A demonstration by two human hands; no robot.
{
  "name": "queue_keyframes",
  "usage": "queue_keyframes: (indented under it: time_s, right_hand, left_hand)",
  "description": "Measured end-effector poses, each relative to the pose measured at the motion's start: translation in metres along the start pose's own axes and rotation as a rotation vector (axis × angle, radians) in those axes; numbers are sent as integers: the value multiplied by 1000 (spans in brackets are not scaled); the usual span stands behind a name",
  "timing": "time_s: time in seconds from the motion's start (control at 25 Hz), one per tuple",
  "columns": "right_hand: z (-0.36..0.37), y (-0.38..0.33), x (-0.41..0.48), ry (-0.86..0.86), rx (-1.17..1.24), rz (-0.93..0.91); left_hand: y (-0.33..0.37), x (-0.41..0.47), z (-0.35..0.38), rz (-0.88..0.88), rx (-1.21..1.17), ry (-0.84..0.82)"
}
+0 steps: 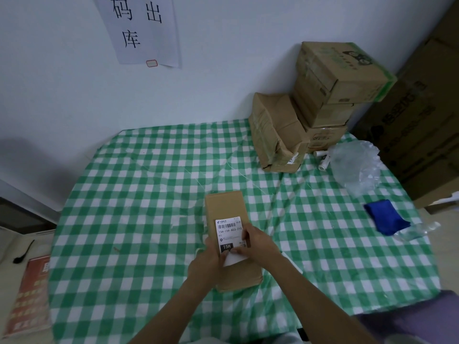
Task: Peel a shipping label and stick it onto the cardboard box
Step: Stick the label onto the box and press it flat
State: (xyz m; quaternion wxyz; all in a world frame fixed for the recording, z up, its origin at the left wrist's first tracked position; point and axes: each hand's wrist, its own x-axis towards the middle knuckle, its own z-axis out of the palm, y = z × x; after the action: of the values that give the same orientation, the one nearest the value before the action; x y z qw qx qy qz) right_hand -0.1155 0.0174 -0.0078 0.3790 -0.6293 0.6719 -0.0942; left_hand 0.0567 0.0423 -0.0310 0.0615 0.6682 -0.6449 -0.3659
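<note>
A long brown cardboard box [227, 206] lies flat on the checked tablecloth in front of me. A white shipping label [229, 230] with a barcode and a black "15H" block is over the box's top, and both hands hold it at its near end. My left hand [210, 260] pinches the label's lower left corner. My right hand [258, 242] grips its right edge and lower right. A white sheet of backing paper [233, 259] sticks out under the label between my hands. Whether the label's far end touches the box I cannot tell.
A stack of cardboard boxes [320, 100] stands at the back right against the wall. Clear plastic wrap [355, 165] with white tubes, a blue cloth [386, 219] and a clear bottle lie at the right. A red booklet [27, 296] lies off the table's left edge.
</note>
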Motion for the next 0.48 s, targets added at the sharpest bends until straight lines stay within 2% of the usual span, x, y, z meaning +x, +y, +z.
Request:
queue_keyframes:
  time_s: [0.48]
  right_hand:
    - [1, 7, -9, -39, 68, -19]
  left_hand:
    - [0, 2, 3, -62, 59, -11]
